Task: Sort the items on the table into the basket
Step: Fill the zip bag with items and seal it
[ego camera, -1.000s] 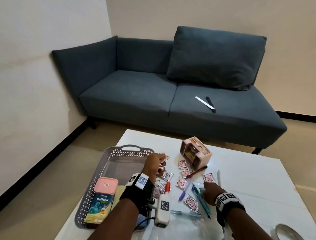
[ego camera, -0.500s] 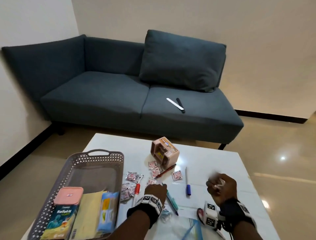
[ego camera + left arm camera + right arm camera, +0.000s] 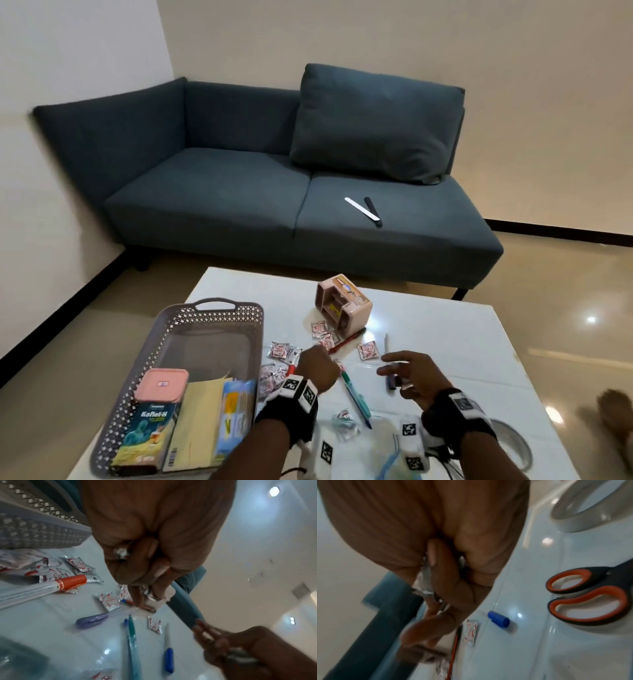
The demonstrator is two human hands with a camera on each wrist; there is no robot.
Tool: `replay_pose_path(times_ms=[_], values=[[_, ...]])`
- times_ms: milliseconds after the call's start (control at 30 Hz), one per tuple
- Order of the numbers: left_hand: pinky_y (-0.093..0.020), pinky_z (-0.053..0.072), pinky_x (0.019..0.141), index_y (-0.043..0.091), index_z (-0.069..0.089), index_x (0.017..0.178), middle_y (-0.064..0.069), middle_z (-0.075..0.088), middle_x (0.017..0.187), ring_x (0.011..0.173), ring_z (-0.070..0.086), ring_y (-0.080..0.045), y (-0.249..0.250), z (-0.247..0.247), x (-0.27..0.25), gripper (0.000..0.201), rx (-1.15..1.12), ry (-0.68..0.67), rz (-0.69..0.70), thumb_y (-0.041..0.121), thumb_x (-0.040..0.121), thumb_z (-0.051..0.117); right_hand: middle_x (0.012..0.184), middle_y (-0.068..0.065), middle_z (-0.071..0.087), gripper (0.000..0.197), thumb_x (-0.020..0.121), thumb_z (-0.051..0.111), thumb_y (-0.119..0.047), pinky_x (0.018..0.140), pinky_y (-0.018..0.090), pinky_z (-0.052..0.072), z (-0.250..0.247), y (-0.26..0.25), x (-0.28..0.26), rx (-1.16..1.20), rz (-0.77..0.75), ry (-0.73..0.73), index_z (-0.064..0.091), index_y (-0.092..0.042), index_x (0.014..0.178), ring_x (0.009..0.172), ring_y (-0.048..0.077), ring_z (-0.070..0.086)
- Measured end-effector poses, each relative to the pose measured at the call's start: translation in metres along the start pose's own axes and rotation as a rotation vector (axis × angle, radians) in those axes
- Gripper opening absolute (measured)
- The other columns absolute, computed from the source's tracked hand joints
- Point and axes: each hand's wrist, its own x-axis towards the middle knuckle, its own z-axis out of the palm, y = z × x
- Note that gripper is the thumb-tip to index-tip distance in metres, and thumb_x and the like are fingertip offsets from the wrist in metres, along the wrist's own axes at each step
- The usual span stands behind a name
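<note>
A grey lattice basket point(image 3: 205, 305) stands at the table's left with a Koflet-H box point(image 3: 154, 418), a yellow pad and a blue packet inside. My left hand point(image 3: 317, 363) is a fist just right of it; the left wrist view shows foil sachets point(image 3: 121, 552) bunched in its curled fingers point(image 3: 137, 596), which touch the table among loose sachets point(image 3: 109, 600). My right hand point(image 3: 400, 368) hovers over a blue-capped pen point(image 3: 390, 380). Crumpled sachets point(image 3: 424, 585) sit in its palm while its front fingers reach forward. One sachet point(image 3: 368, 351) lies just beyond it.
A pink organiser box point(image 3: 346, 303) stands mid-table with a red pen point(image 3: 346, 341) beside it. A teal pen point(image 3: 356, 397) lies between my hands. Orange-handled scissors point(image 3: 587, 596), a tape roll point(image 3: 583, 513) and a clear zip bag point(image 3: 383, 455) lie near the front edge. A sofa stands behind.
My right hand has come down from a raised fist to the table, its front fingers now stretched forward. My left hand has edged forward among the sachets. The head view has shifted.
</note>
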Motion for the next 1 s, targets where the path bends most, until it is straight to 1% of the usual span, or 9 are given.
replay_pose_path(times_ms=[100,167,233,300,433,567,667,800,1000], values=[[-0.023,0.041,0.063,0.014,0.049,0.058,-0.013,0.072,0.091,0.092,0.066,-0.027,-0.009,-0.036,0.0,0.028,-0.212,0.079,-0.131,0.019,0.072,0.073,0.072,0.01,0.063,0.018,0.095,0.049,-0.007,0.038,0.019,0.031,0.053,0.001,0.01,-0.588,-0.044,-0.08,0.067,-0.006,0.094,0.047,0.015,0.05],[-0.02,0.043,0.055,0.012,0.061,0.059,-0.009,0.073,0.075,0.077,0.069,-0.022,-0.017,-0.057,-0.008,0.014,-0.335,0.101,-0.155,0.014,0.066,0.072,0.098,0.009,0.067,0.022,0.095,0.052,-0.025,0.063,0.026,0.051,0.082,0.009,0.014,-1.059,-0.143,-0.055,0.065,-0.01,0.104,0.082,0.021,0.066],[-0.017,0.045,0.048,0.011,0.066,0.076,-0.004,0.071,0.063,0.063,0.07,-0.017,-0.029,-0.073,-0.013,0.009,-0.48,0.149,-0.144,0.005,0.07,0.064,0.122,0.008,0.062,0.043,0.091,0.055,-0.045,0.087,0.03,0.048,0.098,0.018,0.01,-1.339,-0.17,0.012,0.057,-0.013,0.118,0.112,0.024,0.061],[-0.02,0.053,0.054,0.008,0.069,0.088,-0.006,0.072,0.073,0.066,0.07,-0.018,-0.045,-0.086,-0.016,0.017,-0.495,0.176,-0.156,0.002,0.078,0.057,0.132,0.006,0.056,0.059,0.086,0.061,-0.054,0.094,0.031,0.046,0.105,0.029,0.008,-1.39,-0.178,0.022,0.05,-0.015,0.129,0.121,0.022,0.056],[-0.035,0.054,0.089,0.006,0.069,0.115,-0.012,0.07,0.115,0.107,0.065,-0.029,-0.083,-0.106,-0.017,0.032,-0.142,0.143,-0.152,0.009,0.091,0.047,0.135,0.003,0.055,0.079,0.079,0.067,-0.056,0.097,0.028,0.046,0.109,0.045,0.006,-1.347,-0.148,0.06,0.04,-0.017,0.142,0.124,0.019,0.054],[-0.032,0.05,0.088,0.006,0.066,0.12,-0.015,0.068,0.119,0.114,0.061,-0.03,-0.103,-0.127,-0.02,0.035,0.127,0.217,-0.1,0.01,0.096,0.042,0.134,0.0,0.055,0.075,0.077,0.069,-0.056,0.098,0.025,0.044,0.112,0.051,0.004,-1.292,-0.137,0.134,0.046,-0.017,0.136,0.124,0.015,0.053],[-0.031,0.048,0.087,-0.001,0.064,0.117,-0.02,0.065,0.119,0.116,0.058,-0.035,-0.104,-0.131,-0.016,0.039,0.06,0.282,-0.183,0.023,0.102,0.037,0.132,-0.001,0.056,0.065,0.08,0.068,-0.05,0.097,0.024,0.045,0.115,0.053,0.003,-1.284,-0.104,0.145,0.048,-0.016,0.131,0.121,0.014,0.055],[-0.036,0.045,0.088,-0.005,0.068,0.096,-0.026,0.067,0.108,0.106,0.061,-0.037,-0.09,-0.118,-0.016,0.074,-0.096,0.329,-0.227,0.05,0.103,0.019,0.128,-0.003,0.059,0.051,0.081,0.066,-0.043,0.094,0.025,0.048,0.118,0.06,-0.001,-1.314,-0.051,0.139,0.052,-0.02,0.125,0.118,0.012,0.058],[-0.034,0.052,0.086,0.0,0.068,0.104,-0.016,0.07,0.109,0.102,0.065,-0.032,-0.062,-0.088,-0.016,0.039,-0.163,0.182,-0.232,0.034,0.097,0.049,0.127,0.001,0.058,0.05,0.081,0.064,-0.042,0.09,0.024,0.048,0.102,0.058,0.006,-1.273,-0.057,0.047,0.052,-0.016,0.123,0.117,0.015,0.058]])
